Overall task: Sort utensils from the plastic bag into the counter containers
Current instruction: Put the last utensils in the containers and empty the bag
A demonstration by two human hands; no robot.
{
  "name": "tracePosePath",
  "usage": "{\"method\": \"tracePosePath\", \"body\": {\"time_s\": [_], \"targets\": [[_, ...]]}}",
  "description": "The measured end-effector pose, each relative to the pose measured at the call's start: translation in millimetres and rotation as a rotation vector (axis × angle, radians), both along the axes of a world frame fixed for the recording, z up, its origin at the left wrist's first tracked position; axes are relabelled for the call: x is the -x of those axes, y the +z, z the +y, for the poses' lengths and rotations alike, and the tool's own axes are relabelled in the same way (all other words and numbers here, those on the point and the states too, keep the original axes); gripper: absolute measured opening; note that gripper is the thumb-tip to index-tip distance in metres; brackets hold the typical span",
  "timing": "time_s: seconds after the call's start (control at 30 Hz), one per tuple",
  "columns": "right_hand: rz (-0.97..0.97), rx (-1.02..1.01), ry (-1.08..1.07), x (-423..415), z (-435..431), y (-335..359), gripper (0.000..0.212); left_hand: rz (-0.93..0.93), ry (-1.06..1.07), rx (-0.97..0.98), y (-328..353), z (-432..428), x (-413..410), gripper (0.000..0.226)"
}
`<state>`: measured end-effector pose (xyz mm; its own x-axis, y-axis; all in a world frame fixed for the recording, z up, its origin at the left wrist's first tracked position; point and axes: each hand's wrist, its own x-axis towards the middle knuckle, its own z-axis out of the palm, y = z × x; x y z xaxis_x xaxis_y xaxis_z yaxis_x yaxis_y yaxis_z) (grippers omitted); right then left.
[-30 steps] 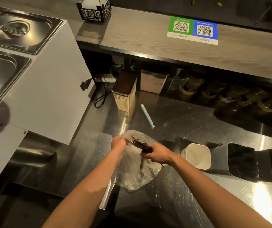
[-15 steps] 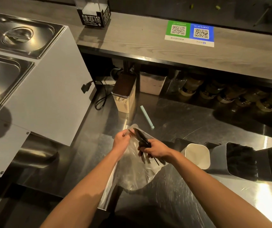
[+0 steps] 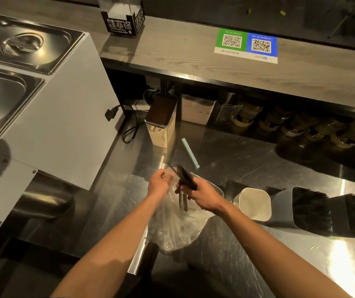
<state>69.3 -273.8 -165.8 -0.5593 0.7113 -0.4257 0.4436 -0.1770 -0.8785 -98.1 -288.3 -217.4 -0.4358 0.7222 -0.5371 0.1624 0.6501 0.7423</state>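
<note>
A clear plastic bag (image 3: 176, 229) sits at the front edge of the steel counter. My left hand (image 3: 158, 183) pinches the bag's upper rim. My right hand (image 3: 200, 193) grips a bundle of black plastic utensils (image 3: 185, 179) just above the bag's mouth, their handles pointing down into it. To the right lie tipped containers: an empty white one (image 3: 255, 204), then a grey one (image 3: 284, 208) and a further dark one (image 3: 352, 214), both holding black utensils.
A pale green straw-like stick (image 3: 190, 152) lies on the steel counter (image 3: 236, 160) behind the bag. A cream canister with a brown lid (image 3: 161, 125) stands further back. A white warmer cabinet (image 3: 60, 117) with steel lids fills the left. Jars line the shelf under the wooden counter.
My right hand has lifted the bundle of black utensils higher out of the bag and turned it more upright. My left hand has kept hold of the bag's rim.
</note>
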Motion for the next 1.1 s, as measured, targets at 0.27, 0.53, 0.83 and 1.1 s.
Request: {"method": "tracePosePath", "body": {"time_s": [0.27,0.53,0.83,1.1], "targets": [[0.148,-0.012,-0.313,0.8,18.2,25.4,0.015,0.195,-0.123,-0.418,28.2,-11.2,-5.2,0.040],[0.265,0.083,-0.517,-17.0,42.3,61.1,0.013,0.024,-0.493,-0.333,77.4,-7.4,-36.0,0.028],[0.177,0.098,-0.734,-82.0,44.4,73.6,0.019,-0.298,-0.399,-0.297,87.6,3.6,-79.2,0.028],[0.205,0.094,-0.800,-133.4,27.5,79.9,0.031,-0.394,-0.464,-0.179,106.5,6.4,-146.6,0.033]]}}
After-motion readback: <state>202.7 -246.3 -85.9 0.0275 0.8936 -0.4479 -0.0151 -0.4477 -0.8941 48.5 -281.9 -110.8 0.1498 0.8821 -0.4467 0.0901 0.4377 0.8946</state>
